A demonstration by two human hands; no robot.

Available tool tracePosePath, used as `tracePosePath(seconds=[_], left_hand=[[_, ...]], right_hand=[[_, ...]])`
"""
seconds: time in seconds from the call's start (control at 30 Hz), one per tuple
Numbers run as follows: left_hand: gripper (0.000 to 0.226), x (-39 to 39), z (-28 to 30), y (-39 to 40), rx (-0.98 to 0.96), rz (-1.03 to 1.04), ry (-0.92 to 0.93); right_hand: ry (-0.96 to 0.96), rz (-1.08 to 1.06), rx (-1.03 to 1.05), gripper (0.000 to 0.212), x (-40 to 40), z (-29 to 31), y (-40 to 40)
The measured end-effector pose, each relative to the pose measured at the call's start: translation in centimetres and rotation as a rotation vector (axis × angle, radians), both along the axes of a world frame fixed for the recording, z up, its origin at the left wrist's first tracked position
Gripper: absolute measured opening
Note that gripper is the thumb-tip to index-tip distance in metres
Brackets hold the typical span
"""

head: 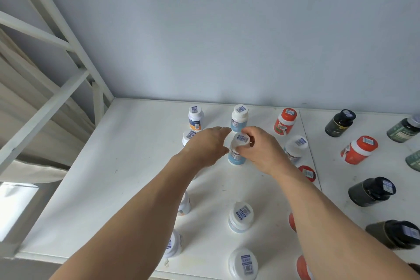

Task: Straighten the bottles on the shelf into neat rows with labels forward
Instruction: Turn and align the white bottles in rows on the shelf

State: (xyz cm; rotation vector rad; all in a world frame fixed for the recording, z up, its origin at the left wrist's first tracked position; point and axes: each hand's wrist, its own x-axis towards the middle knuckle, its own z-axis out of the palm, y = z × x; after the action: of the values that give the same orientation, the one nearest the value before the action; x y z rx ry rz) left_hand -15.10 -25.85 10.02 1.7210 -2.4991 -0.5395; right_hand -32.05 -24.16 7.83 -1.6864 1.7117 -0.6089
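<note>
A white bottle with a pale blue label (236,154) stands upright on the white shelf (127,166), second from the back in the middle column. My right hand (261,150) grips it round the neck and cap from the right. My left hand (206,145) reaches in from the left with straight fingers, its fingertips near the bottle's left side; contact is unclear. Behind stands another blue-label bottle (239,118). White bottles with orange labels (195,117) form the left column, partly hidden by my left arm. More white-capped bottles (241,217) stand nearer me.
Red-capped bottles (285,120) and a white one (295,148) stand right of my hands. Dark green and black bottles (339,123) fill the adjoining shelf panel on the right. A wall closes the back. White frame bars (56,36) rise at the left.
</note>
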Motion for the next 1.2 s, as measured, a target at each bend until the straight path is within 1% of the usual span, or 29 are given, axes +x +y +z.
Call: tracePosePath(seconds=[0.27, 0.33, 0.4, 0.43, 0.5, 0.6, 0.7, 0.8, 0.83, 0.9, 1.07, 1.13, 1.2], left_hand=[[0.056, 1.1, -0.4, -0.6, 0.012, 0.007, 0.014], [0.054, 1.1, -0.1, -0.9, 0.014, 0.0, 0.03], [0.054, 1.0, 0.2, -1.4, 0.026, -0.008, 0.056], [0.054, 1.0, 0.3, -1.8, 0.027, -0.011, 0.066], [0.053, 0.9, 0.4, -2.6, 0.031, -0.005, 0.071], [0.052, 0.7, 0.4, -3.5, 0.05, 0.021, 0.075], [0.052, 0.6, 0.2, -4.5, 0.048, 0.052, 0.083], [0.054, 0.5, -0.1, -5.4, 0.068, 0.093, 0.1], [0.056, 0.4, -0.2, -5.7, 0.078, 0.104, 0.111], [0.06, 0.2, -0.6, -6.2, 0.104, 0.132, 0.154], [0.069, -0.3, -1.5, -7.2, 0.222, 0.204, 0.289], [0.071, -0.6, -1.5, -7.6, 0.264, 0.223, 0.363], [0.07, -0.9, -1.6, -8.0, 0.301, 0.227, 0.446]], right_hand=[[0.033, 0.0, 0.02, 0.043, 0.3, -0.2, 0.1], [0.053, 0.01, 0.051, 0.05, 0.3, -0.2, 0.2], [0.029, 0.006, 0.08, 0.06, 0.2, 0.2, 0.2], [0.007, -0.014, 0.07, 0.063, 0.1, 0.6, -0.1], [-0.012, -0.072, 0.008, 0.059, -0.3, 1.3, -1.3], [0.056, -0.118, -0.076, 0.057, -1.0, 2.2, -4.2], [0.112, -0.075, -0.01, 0.066, -1.0, 2.3, -7.3], [0.107, -0.012, 0.069, 0.075, -0.5, 1.6, -9.3], [0.119, 0.0, 0.08, 0.074, -0.4, 1.1, -9.7], [0.136, -0.012, 0.067, 0.063, -0.4, 0.2, -10.3], [0.061, -0.023, 0.017, 0.041, -1.1, 0.8, -10.3], [0.017, -0.005, 0.005, 0.039, -1.4, 1.9, -10.4], [-0.019, 0.0, -0.002, 0.042, -1.7, 2.9, -10.6]])
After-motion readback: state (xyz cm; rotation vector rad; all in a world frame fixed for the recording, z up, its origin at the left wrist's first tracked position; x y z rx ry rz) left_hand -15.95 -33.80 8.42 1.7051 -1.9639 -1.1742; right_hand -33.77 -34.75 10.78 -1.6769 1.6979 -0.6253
